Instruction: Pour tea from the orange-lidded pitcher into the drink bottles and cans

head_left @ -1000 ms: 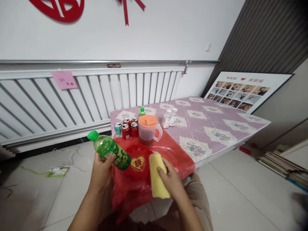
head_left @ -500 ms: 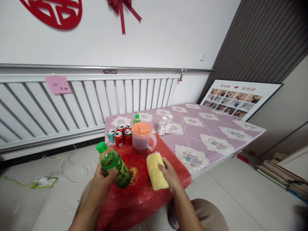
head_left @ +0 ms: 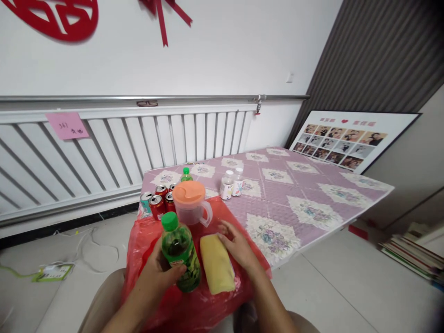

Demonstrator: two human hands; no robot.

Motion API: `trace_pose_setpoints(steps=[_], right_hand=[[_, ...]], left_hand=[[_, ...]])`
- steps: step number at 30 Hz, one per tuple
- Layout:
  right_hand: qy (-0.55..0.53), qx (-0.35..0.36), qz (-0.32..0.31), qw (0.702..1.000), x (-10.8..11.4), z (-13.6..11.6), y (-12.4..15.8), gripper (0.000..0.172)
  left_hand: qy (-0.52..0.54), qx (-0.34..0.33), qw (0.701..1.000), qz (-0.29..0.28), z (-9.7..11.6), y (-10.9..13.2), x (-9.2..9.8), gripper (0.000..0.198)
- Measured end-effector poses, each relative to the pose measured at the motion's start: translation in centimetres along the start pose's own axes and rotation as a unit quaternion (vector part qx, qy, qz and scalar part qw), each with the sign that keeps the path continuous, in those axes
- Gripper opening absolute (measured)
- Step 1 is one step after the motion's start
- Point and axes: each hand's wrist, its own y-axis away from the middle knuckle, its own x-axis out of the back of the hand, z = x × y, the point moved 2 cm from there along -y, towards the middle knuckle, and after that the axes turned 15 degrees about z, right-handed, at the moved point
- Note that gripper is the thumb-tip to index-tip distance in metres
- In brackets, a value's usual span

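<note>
My left hand (head_left: 163,266) is wrapped round a green drink bottle (head_left: 183,261) with a green cap, tilted slightly. A folded yellow cloth (head_left: 217,266) lies on the red plastic sheet (head_left: 145,296). At the cloth's upper right edge, my right hand (head_left: 237,245) has its fingers apart, partly over the cloth. Just beyond both hands stands a clear pitcher (head_left: 190,210) with an orange lid and a handle on its right.
Several drink cans (head_left: 157,206) are grouped left of the pitcher, with another green-capped bottle (head_left: 186,175) behind. Two white-capped clear bottles (head_left: 227,186) stand on the purple floral cover (head_left: 267,199). A radiator (head_left: 114,143) runs along the wall.
The yellow cloth has come down onto the red sheet and my right hand has let go of it. My left hand has moved right with the bottle, now more upright.
</note>
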Motion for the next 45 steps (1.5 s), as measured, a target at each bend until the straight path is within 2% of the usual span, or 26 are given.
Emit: trace_pose_setpoints(steps=[2,5,8,11,13,16,20,22,24,27,29,31,33,35,38,45], right_hand=[[-0.086,-0.054,-0.04,0.994,0.8,0.9,-0.3,0.057],[-0.166,-0.091,-0.046,0.981,2.6,1.9,-0.4,0.061],[-0.214,-0.083,-0.068,0.971,4.4,1.7,-0.5,0.074],[-0.23,-0.062,-0.1,0.966,6.2,0.9,-1.0,0.085],[-0.211,-0.062,-0.107,0.97,7.2,0.6,-1.5,0.084],[-0.165,-0.048,-0.074,0.982,8.5,0.8,-2.5,0.074],[-0.082,-0.011,0.042,0.996,9.5,1.7,-4.0,0.056],[-0.065,-0.008,0.081,0.995,9.7,2.1,-4.7,0.053],[-0.061,-0.011,0.118,0.991,9.8,2.6,-5.3,0.052],[-0.052,-0.032,0.188,0.98,10.3,3.4,-6.1,0.05],[-0.048,-0.04,0.219,0.974,10.6,4.0,-6.6,0.051],[-0.049,-0.042,0.235,0.97,10.9,4.4,-6.9,0.052],[-0.054,-0.047,0.247,0.966,11.1,4.5,-7.0,0.052],[-0.062,-0.05,0.255,0.964,11.2,4.5,-7.1,0.052],[-0.071,-0.053,0.258,0.962,11.2,4.3,-7.3,0.052],[-0.102,-0.074,0.247,0.961,10.7,4.7,-7.9,0.051]], left_hand=[[-0.001,-0.005,0.999,-0.032,-0.4,-0.1,-2.2,0.077],[-0.006,-0.013,0.997,-0.08,-0.9,-0.3,-6.2,0.071],[-0.024,-0.038,0.99,-0.13,-1.7,-1.0,-10.9,0.07],[-0.029,-0.066,0.99,-0.125,-2.8,-2.4,-15.4,0.073],[-0.032,-0.078,0.989,-0.124,-3.6,-3.6,-18.0,0.074],[-0.041,-0.1,0.986,-0.128,-4.8,-5.1,-21.4,0.07],[-0.094,-0.14,0.975,-0.145,-6.1,-6.7,-24.9,0.064],[-0.145,-0.162,0.961,-0.172,-6.1,-7.6,-26.2,0.067],[-0.209,-0.186,0.94,-0.197,-5.3,-8.8,-27.4,0.075],[-0.315,-0.256,0.899,-0.164,-2.3,-11.9,-29.0,0.088],[-0.403,-0.331,0.841,-0.144,0.1,-14.6,-30.0,0.08],[-0.531,-0.369,0.751,-0.134,1.9,-17.5,-30.9,0.073],[-0.568,-0.364,0.727,-0.128,3.0,-20.3,-31.3,0.065],[-0.602,-0.356,0.705,-0.122,3.2,-22.4,-31.3,0.062],[-0.644,-0.349,0.67,-0.12,2.7,-24.5,-31.2,0.06],[-0.708,-0.344,0.604,-0.125,1.7,-26.4,-31.9,0.052]])
